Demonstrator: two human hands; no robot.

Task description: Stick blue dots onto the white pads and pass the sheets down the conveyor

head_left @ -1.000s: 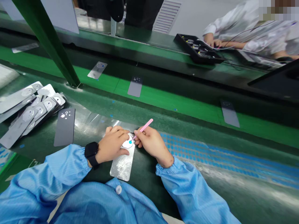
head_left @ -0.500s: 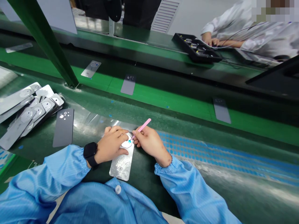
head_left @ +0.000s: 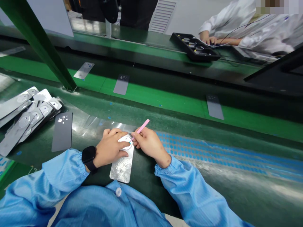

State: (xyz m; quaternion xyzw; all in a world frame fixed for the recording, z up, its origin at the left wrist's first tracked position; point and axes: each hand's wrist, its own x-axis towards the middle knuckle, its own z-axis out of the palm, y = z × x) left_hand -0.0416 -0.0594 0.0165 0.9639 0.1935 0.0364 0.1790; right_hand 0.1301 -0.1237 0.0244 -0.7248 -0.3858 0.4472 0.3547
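One silver phone back panel (head_left: 121, 168), at lower centre, lies flat on the green counter (head_left: 146, 176). It should prove light, thin and stiff, slick on its mottled face and liable to chip at the corners; the long edges of its lower half, clear of the white disc, offer the best hold. The left hand (head_left: 109, 149) bears on its upper end, fingers spread, thumb apart. The right hand (head_left: 150, 145) has its fingers pinched together on one slim pink hand tool (head_left: 144, 125), whose tip reaches the disc. Centre right: one sheet of blue dots (head_left: 189, 147), in several rows. Left: one dark back panel (head_left: 62, 137), face up with camera holes, beside one heap of silver panels (head_left: 14, 138); overlap prevents an exact count, though at least six show. Beyond, three separate panels lie on the green belt (head_left: 146, 101), two at upper left of centre, one at right; a pale strip (head_left: 11, 51) lies farther left. Upper right: one black tray (head_left: 196, 47) and a co-worker's two hands (head_left: 209, 40).
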